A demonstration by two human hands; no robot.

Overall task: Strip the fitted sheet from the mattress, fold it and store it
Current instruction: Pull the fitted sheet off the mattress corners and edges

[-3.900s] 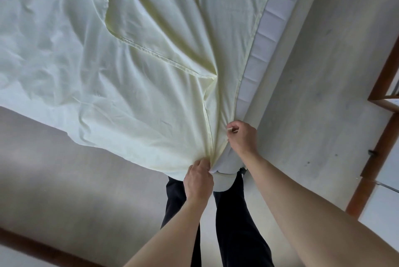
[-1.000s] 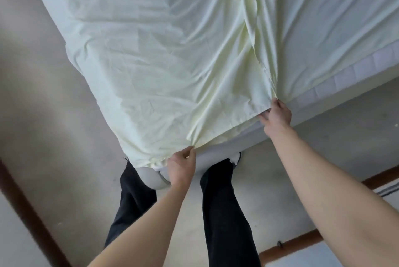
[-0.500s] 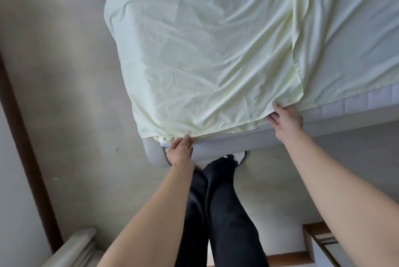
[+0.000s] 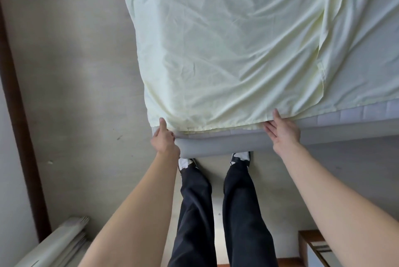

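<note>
hands have spread apart along the near hem since a second ago, left hand (image 4: 165,140) pinching the fitted sheet (image 4: 226,51), right hand (image 4: 282,129) flat-fingered on it, sheet loose atop the mattress (image 4: 345,113), folding likely underway.

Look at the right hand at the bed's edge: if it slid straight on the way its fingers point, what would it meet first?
The right hand points up the picture, under the pale yellow sheet's hem. It would probably meet that hem and the mattress edge beneath first, though depth is unclear.

Dark trousers (image 4: 195,212), white shoes (image 4: 239,155), bare forearms (image 4: 138,212).
</note>
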